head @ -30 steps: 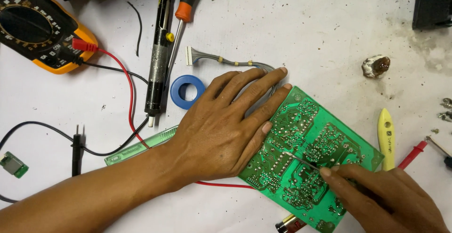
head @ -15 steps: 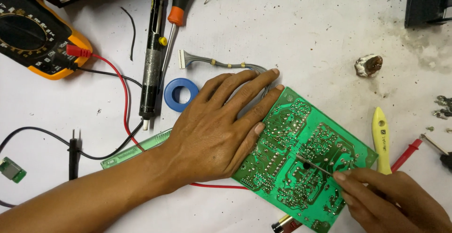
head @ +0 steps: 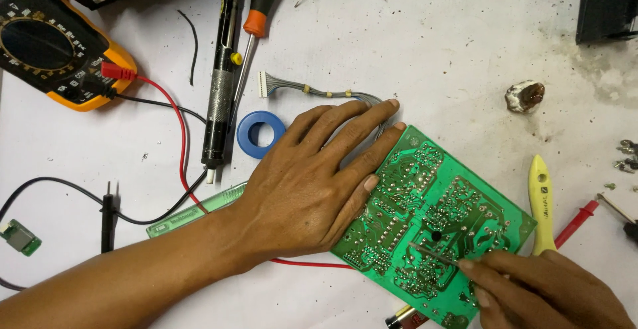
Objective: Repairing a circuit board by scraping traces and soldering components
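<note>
Green circuit board (head: 432, 216) on white tabletop (head: 432, 50), left hand (head: 312, 183) flat at its 9 o'clock edge, fingers spread, right hand (head: 545, 289) at 5 o'clock, fingers pinched on thin metal probe (head: 432, 254), blue ring (head: 260, 134) at 10 o'clock.

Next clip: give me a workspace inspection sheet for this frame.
Surface: white bench, stained and speckled.
Job's things: green circuit board, solder side up; thin metal probe touching it.
Clutter: multimeter, desoldering pump, screwdriver, blue ring, yellow-handled tool.
Hands: left hand flat, pressing the board's edge; right hand pinching the probe.
Cables: red lead, black lead, grey ribbon connector.
Surroundings: dark box at top right.
</note>
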